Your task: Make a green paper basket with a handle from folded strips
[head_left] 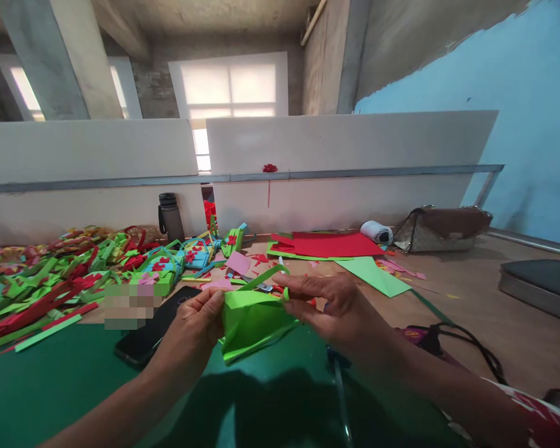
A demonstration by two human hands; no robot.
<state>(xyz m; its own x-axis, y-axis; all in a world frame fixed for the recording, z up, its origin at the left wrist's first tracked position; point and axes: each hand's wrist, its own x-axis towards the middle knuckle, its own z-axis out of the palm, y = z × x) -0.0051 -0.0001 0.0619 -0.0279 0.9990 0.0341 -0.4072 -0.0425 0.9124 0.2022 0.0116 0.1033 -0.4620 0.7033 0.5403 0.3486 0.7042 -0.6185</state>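
A bright green folded paper bag [256,323] is held up over the green table mat, tilted a little. My left hand [200,320] pinches its left upper corner between thumb and fingers. At the opposite upper corner, my right hand [324,303] is closed on the bag, close to the end of its thin green paper handle [261,278], which arches over the opening. Behind the bag lies a pair of scissors [264,287], partly hidden by the bag and my right fingers. A black phone [142,342] rests beside my left wrist.
Many finished paper bags and strips [74,280] are heaped at the left. A dark bottle [170,218] stands behind them. Red paper sheets [331,243], a light green sheet [378,276], a white roll [376,232] and a handbag [448,230] lie towards the right, with a dark case [541,289] nearer.
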